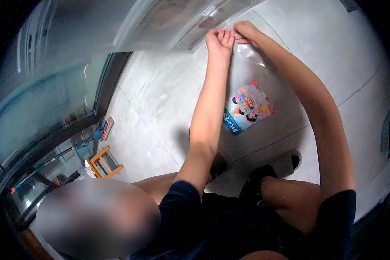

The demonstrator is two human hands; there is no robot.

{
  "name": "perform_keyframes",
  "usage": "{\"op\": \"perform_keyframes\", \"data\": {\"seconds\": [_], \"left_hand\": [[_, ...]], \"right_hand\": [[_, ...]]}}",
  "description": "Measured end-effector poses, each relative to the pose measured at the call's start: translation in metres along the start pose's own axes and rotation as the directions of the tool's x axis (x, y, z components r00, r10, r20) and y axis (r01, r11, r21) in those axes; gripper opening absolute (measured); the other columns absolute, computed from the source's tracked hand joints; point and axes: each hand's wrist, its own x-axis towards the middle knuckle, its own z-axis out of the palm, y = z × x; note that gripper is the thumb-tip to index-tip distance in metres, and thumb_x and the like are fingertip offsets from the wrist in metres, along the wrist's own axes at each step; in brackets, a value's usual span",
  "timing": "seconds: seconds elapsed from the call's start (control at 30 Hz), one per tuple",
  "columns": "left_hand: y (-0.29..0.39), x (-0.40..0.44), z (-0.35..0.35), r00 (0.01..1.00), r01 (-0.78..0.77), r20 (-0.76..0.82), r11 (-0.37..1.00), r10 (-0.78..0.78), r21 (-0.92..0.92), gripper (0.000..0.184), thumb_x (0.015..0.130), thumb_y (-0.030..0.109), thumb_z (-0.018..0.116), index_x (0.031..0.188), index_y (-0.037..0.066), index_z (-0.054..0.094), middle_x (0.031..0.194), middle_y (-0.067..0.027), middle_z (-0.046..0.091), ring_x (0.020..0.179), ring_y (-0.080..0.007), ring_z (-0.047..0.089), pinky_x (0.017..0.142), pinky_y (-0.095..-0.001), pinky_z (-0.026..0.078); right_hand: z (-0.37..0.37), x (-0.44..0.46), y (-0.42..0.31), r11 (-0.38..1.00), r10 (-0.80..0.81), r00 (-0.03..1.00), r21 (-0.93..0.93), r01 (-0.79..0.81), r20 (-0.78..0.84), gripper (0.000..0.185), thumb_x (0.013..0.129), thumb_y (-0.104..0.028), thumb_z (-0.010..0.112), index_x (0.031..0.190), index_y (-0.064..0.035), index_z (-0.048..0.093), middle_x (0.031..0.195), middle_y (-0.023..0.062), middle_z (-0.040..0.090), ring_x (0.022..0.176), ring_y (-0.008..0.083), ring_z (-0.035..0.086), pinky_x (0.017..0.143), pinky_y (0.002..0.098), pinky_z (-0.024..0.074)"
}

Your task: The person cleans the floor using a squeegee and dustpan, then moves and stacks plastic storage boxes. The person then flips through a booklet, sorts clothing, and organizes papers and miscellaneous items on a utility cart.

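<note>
My left hand (220, 42) and my right hand (247, 33) meet at the top of the view, close to the base of a shiny pale panel. The right fingers are curled in a pinch at the upper edge of a clear plastic bag (251, 54). My left fingers, bent upward with the palm towards me, are at the same edge; their exact grip is hard to see. Below the hands, between my forearms, the bag carries a colourful cartoon print (249, 105) with a blue strip of lettering. The bag's lower outline is faint against the floor.
Grey floor tiles (147, 117) lie underneath. To the left stand a dark-framed glass door (97, 97), a small wooden stool (103, 164) and an orange-and-grey brush-like tool (106, 129). My knees and a dark slipper (295, 160) are below. A blurred oval covers the lower left.
</note>
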Motion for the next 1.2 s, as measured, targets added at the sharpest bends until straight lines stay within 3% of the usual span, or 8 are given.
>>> {"op": "perform_keyframes", "data": {"seconds": [0.17,0.23,0.3,0.4,0.57,0.7,0.93,1.2], "left_hand": [[0.019,-0.028,-0.068,0.911,-0.382,0.005,0.839,0.412,0.387,0.035,0.087,0.012,0.05,0.12,0.007,0.039,0.095,-0.0058,0.051,0.088,-0.0182,0.057,0.07,-0.0338,0.052],[0.029,-0.023,-0.084,0.836,-0.5,-0.006,0.765,0.549,0.406,0.032,0.088,0.011,0.052,0.118,0.006,0.043,0.096,-0.0058,0.053,0.084,-0.0153,0.057,0.065,-0.0297,0.051],[0.042,-0.035,-0.083,0.872,-0.448,0.062,0.74,0.486,0.501,0.03,0.088,0.014,0.055,0.115,0.004,0.046,0.102,-0.0071,0.054,0.083,-0.0148,0.057,0.066,-0.0292,0.051],[0.028,-0.044,-0.069,0.923,-0.386,0.168,0.822,0.347,0.419,0.037,0.089,0.019,0.054,0.119,0.0,0.045,0.115,-0.0118,0.054,0.093,-0.0219,0.058,0.078,-0.0351,0.051],[0.002,-0.006,-0.05,0.97,0.033,0.234,0.989,-0.066,0.143,0.023,0.087,0.013,0.051,0.106,0.0,0.051,0.114,-0.0169,0.058,0.106,-0.0298,0.057,0.093,-0.0433,0.047],[-0.001,0.013,-0.046,0.958,0.057,0.281,0.998,-0.059,0.018,0.02,0.087,0.012,0.049,0.103,0.0,0.051,0.113,-0.0169,0.059,0.105,-0.0282,0.058,0.094,-0.0436,0.047],[0.017,0.0,-0.081,0.964,0.055,0.251,0.988,-0.09,0.144,0.032,0.091,0.018,0.04,0.119,0.003,0.049,0.12,-0.0106,0.059,0.101,-0.0243,0.061,0.089,-0.041,0.048],[0.014,-0.009,-0.104,0.927,0.003,0.371,0.993,-0.048,0.122,0.038,0.092,0.019,0.04,0.124,-0.001,0.044,0.122,-0.0156,0.056,0.099,-0.026,0.061,0.088,-0.0413,0.049]], "right_hand": [[-0.006,0.002,0.005,0.979,-0.204,0.956,-0.013,0.205,-0.21,0.056,0.083,-0.018,0.054,0.134,-0.0057,0.037,0.101,0.0092,0.061,0.076,0.0171,0.064,0.056,0.0275,0.0521],[-0.016,0.001,-0.005,0.964,-0.236,0.928,0.048,0.26,-0.287,0.058,0.085,-0.011,0.048,0.137,-0.001,0.028,0.1,0.0097,0.056,0.08,0.0147,0.061,0.059,0.0244,0.0517],[-0.025,-0.003,-0.012,0.957,-0.222,0.919,0.107,0.269,-0.327,0.054,0.087,-0.009,0.047,0.136,-0.0002,0.028,0.108,0.0116,0.056,0.084,0.0175,0.063,0.064,0.0265,0.0544],[-0.032,0.004,-0.009,0.914,-0.107,0.982,0.374,0.158,-0.153,0.039,0.091,-0.01,0.045,0.128,0.0003,0.038,0.12,0.0129,0.054,0.098,0.0213,0.062,0.076,0.0312,0.0555],[-0.012,0.009,0.001,0.899,-0.02,0.993,0.437,-0.034,0.118,0.027,0.086,-0.013,0.052,0.11,0.0005,0.05,0.107,0.0117,0.061,0.098,0.0226,0.061,0.077,0.0363,0.0533],[0.006,0.024,0.008,0.93,0.012,0.991,0.363,-0.06,0.133,0.02,0.091,-0.015,0.051,0.105,-0.002,0.055,0.105,0.009,0.064,0.088,0.0169,0.064,0.076,0.0311,0.0539],[0.014,0.027,0.0,0.814,0.06,0.985,0.564,-0.141,0.16,0.019,0.087,-0.007,0.047,0.101,0.0058,0.047,0.106,0.02,0.06,0.098,0.0285,0.062,0.084,0.042,0.0535],[0.02,0.021,-0.009,0.649,0.093,0.96,0.715,-0.26,0.264,0.027,0.087,-0.006,0.044,0.108,0.0075,0.036,0.112,0.0252,0.055,0.102,0.0338,0.06,0.089,0.0459,0.0509]]}}
